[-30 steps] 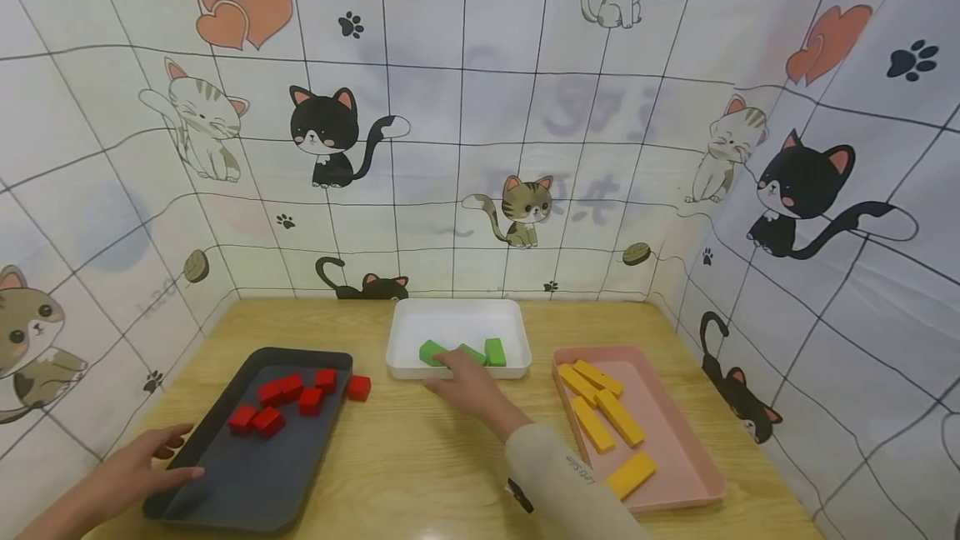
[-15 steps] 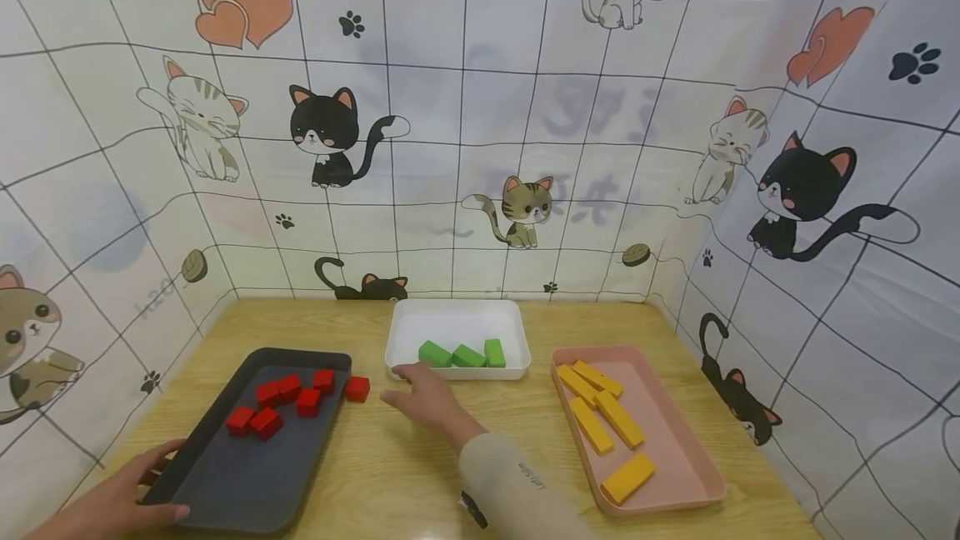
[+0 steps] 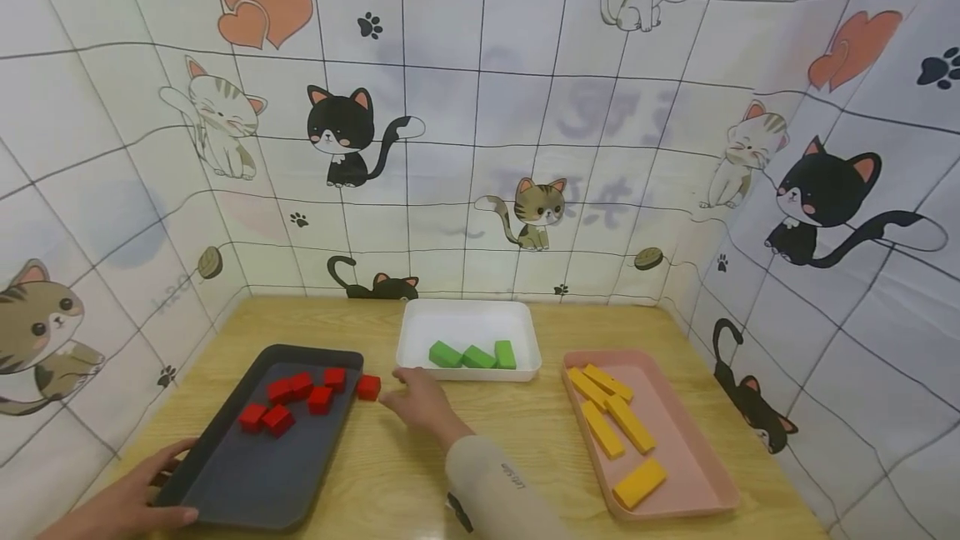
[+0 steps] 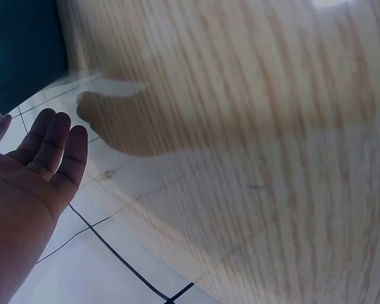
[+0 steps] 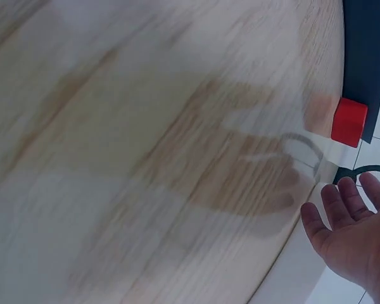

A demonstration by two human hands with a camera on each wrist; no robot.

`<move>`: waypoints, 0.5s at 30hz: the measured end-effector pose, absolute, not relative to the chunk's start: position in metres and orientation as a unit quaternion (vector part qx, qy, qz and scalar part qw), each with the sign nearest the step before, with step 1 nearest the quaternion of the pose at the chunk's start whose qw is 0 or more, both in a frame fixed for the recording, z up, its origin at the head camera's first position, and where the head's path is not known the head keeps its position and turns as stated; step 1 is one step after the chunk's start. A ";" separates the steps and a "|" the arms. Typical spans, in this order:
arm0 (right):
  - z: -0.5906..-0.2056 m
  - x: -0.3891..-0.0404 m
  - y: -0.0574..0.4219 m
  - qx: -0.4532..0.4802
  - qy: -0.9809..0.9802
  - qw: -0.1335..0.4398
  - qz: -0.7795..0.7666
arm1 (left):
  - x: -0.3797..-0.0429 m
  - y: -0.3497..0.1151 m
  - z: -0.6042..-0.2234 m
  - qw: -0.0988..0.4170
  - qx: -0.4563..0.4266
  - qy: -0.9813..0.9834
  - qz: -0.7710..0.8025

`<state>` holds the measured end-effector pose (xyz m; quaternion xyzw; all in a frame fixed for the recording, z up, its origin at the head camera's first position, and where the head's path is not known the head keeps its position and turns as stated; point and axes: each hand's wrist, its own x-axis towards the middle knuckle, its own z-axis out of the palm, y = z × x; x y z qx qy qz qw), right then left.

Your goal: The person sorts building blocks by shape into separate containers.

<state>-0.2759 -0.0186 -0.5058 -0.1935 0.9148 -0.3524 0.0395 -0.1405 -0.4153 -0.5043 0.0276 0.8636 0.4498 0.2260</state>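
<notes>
My right hand (image 3: 423, 402) hovers over the table with loose fingers and holds nothing. Just left of it, a red cube (image 3: 368, 387) lies outside the dark grey tray (image 3: 247, 486), against its right side. In the right wrist view the hand (image 5: 358, 234) is open, apart from the red cube (image 5: 349, 122). My left hand (image 3: 131, 497) is at the dark tray's near left corner, thumb in front and fingers along the outer side. Its relaxed fingers show beside the tray in the left wrist view; contact is unclear. Several red cubes (image 3: 278, 420) lie inside that tray.
At the back middle a white tray (image 3: 465, 317) holds 3 green blocks (image 3: 478, 357). To the right stands a pink tray (image 3: 701, 473) with several yellow bars (image 3: 640, 483). Cat-patterned sheeting (image 3: 442, 107) encloses the wooden table (image 3: 405, 482) behind and at both sides.
My right hand has left the green blocks in the white tray and moved left and nearer, beside the loose red cube. My left hand has shifted down along the dark tray. The head view has turned slightly left.
</notes>
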 end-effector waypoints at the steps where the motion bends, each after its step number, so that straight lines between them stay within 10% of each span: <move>1: -0.507 -0.276 -0.021 -0.190 0.915 0.040 -0.354 | -0.140 -0.415 -0.504 0.228 0.022 0.863 0.450; 15: -0.518 -0.281 -0.052 -0.165 0.943 -0.012 -0.287 | -0.138 -0.411 -0.502 0.211 0.011 0.881 0.422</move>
